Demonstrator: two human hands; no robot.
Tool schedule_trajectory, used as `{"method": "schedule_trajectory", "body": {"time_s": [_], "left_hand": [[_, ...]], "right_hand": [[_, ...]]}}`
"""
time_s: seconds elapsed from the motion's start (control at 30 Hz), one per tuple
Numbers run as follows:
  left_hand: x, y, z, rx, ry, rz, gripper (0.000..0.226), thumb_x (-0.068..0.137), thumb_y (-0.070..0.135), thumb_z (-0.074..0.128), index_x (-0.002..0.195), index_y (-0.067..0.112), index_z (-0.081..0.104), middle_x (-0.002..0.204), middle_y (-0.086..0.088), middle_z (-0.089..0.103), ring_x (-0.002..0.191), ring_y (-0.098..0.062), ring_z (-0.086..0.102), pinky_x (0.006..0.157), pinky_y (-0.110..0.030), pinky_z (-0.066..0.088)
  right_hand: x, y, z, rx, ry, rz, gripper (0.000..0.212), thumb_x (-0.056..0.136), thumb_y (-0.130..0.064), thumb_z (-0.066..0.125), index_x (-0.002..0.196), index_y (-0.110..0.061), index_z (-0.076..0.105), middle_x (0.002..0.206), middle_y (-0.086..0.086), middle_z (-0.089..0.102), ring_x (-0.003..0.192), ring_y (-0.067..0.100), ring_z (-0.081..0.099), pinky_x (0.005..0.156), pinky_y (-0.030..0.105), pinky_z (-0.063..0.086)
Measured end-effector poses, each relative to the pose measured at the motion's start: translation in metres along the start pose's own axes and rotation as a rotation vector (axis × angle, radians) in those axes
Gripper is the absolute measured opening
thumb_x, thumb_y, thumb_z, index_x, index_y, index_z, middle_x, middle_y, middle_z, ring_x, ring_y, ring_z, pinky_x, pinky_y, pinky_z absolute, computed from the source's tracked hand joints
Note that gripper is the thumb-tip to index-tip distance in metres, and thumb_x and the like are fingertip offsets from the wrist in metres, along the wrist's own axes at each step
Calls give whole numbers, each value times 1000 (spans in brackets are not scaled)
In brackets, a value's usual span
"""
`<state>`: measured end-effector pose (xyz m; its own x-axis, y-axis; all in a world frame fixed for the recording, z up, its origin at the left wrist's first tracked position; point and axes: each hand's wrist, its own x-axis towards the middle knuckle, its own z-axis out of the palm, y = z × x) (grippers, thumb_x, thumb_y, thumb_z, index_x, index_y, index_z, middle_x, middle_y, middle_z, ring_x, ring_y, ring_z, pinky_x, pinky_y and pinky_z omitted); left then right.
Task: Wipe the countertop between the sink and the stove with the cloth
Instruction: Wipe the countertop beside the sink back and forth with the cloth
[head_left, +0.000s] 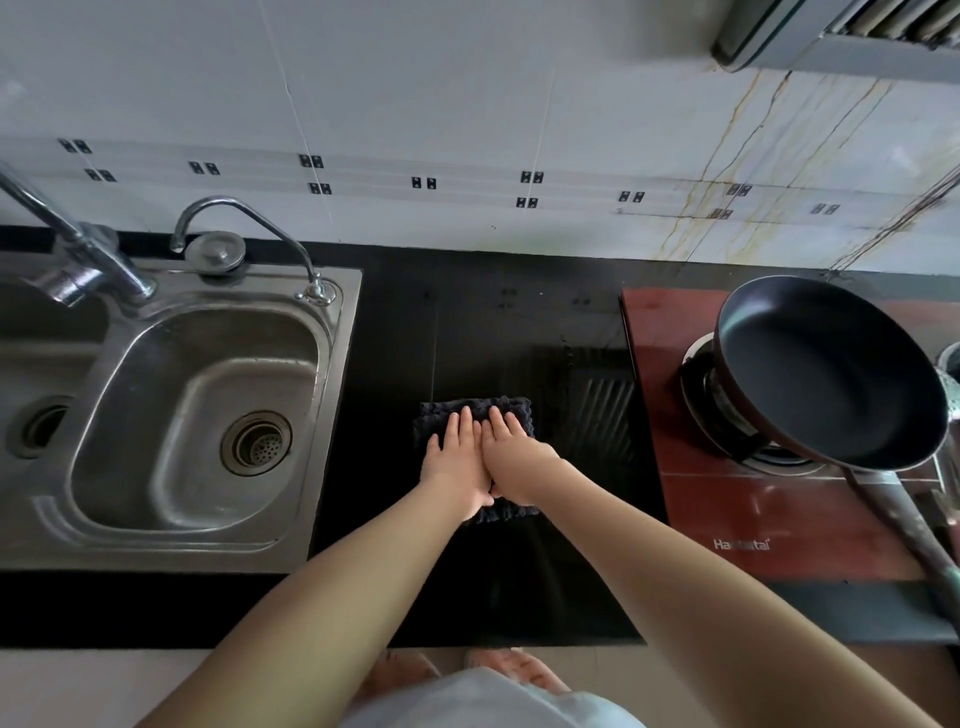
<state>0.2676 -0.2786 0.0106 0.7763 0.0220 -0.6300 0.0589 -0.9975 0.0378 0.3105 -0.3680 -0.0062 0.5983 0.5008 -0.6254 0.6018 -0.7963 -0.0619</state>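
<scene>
Both hands (480, 457) flat atop cloth (511, 410)

Dark blue nubbly cloth (475, 410) on glossy black countertop (467, 322); reddish-brown stove (670, 332).

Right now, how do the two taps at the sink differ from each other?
The left tap is thick and straight, slanting in from the frame's edge; the right tap is thin and arches in a gooseneck. The left tap ends in a wide nozzle over the left basin; the right tap rises from a small base at the sink's back right corner. Both are shiny metal, and no water shows running from either.
</scene>
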Motion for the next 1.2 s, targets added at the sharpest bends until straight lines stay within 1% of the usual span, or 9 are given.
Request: {"method": "schedule_trajectory", "body": {"time_s": [0.1, 0.2, 0.3, 0.4, 0.5, 0.6, 0.73, 0.9, 1.2], "left_hand": [[6, 8, -14, 44, -7, -41, 104, 87, 45, 61, 149, 2, -11, 159, -19, -14, 147, -32, -10, 119, -47, 12], [14, 4, -19, 17, -35, -39, 107, 86, 44, 63, 150, 3, -12, 158, -17, -18, 146, -31, -14, 117, -52, 14], [21, -5, -20, -17, -69, -18, 110, 85, 48, 62, 149, 8, -18, 157, -13, -27, 145, -27, -22, 117, -55, 8], [29, -6, -19, 2, -101, -27, 112, 85, 53, 59, 147, 9, -23, 154, -12, -33, 143, -27, -27, 116, -56, 4], [38, -6, -20, -8, -103, -43, 112, 85, 53, 59, 146, 8, -23, 154, -13, -33, 142, -28, -28, 115, -56, 2], [42, -5, -23, -16, -101, -53, 111, 86, 52, 59, 147, 7, -22, 154, -14, -33, 142, -28, -28, 115, -55, 2], [44, -6, -36, 7, -61, -41, 108, 87, 48, 60, 148, 5, -18, 156, -16, -27, 145, -31, -21, 117, -54, 9], [50, 1, -57, 18, -80, -80, 109, 85, 41, 66, 148, 4, -15, 158, -16, -20, 146, -32, -15, 110, -59, 27], [74, -13, -63, 33, -60, -48, 109, 86, 44, 64, 148, 8, -18, 157, -13, -25, 146, -30, -18, 113, -58, 21]], "right_hand": [[3, 7, -16, -22, -12, -21, 104, 83, -32, 71, 153, -7, -3, 161, 13, -2, 149, 30, 0, 118, 46, 23], [5, 7, -29, -40, -57, 2, 112, 79, -30, 75, 152, -6, -6, 161, 14, -4, 148, 32, -4, 118, 47, 21], [15, 1, -30, -56, -69, 36, 114, 79, -28, 75, 151, -1, -9, 160, 19, -7, 147, 35, -8, 118, 47, 18], [17, -1, -29, -2, -30, 92, 108, 82, -21, 73, 150, -3, -9, 160, 19, -8, 147, 36, -6, 117, 46, 25], [21, 2, -30, 7, 26, 82, 101, 86, -17, 69, 151, -3, -8, 160, 20, -7, 148, 36, -4, 116, 44, 27], [27, 3, -31, 3, 47, 73, 103, 85, -18, 70, 151, -3, -6, 160, 20, -3, 148, 36, -4, 117, 45, 25], [31, 10, -41, 53, 67, 77, 108, 79, -19, 76, 153, -6, -3, 161, 17, 0, 148, 34, 1, 115, 44, 29], [30, 24, -54, 111, 122, 60, 108, 71, -23, 82, 152, -12, 11, 160, 9, 11, 147, 26, 13, 111, 38, 35], [57, 21, -62, 136, 147, 136, 109, 73, -23, 81, 153, -10, 7, 160, 14, 10, 148, 32, 9, 109, 43, 39]]}}
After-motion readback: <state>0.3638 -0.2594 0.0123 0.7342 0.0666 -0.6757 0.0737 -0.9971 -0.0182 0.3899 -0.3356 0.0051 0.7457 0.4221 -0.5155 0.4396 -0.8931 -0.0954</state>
